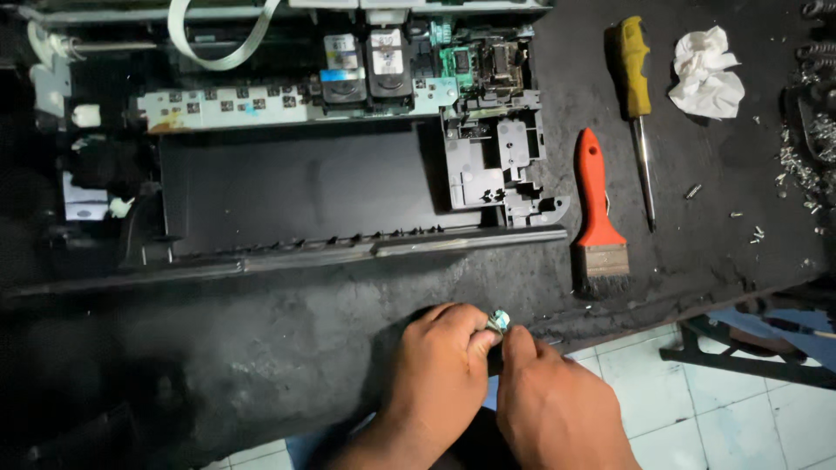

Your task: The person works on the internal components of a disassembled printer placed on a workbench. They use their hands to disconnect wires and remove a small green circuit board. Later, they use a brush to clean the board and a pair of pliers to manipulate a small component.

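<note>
My left hand [440, 374] and my right hand [553, 405] meet at the near edge of a black work surface [287, 339]. Between their fingertips sits a small shiny part with a pale blue-green top [499, 319]; both hands pinch it, and most of it is hidden by the fingers. Behind the hands lies an opened printer [296, 157] with its cover off. Two ink cartridges [367, 65] sit in its carriage. A green circuit board [455, 63] shows to their right.
An orange-handled brush [596, 204] and a yellow-handled screwdriver [637, 96] lie right of the printer. A crumpled white tissue [705, 74] rests at the far right, with loose screws [805, 165] scattered beyond. White floor tiles [688, 409] and a dark stool frame [749, 348] show below the surface's edge.
</note>
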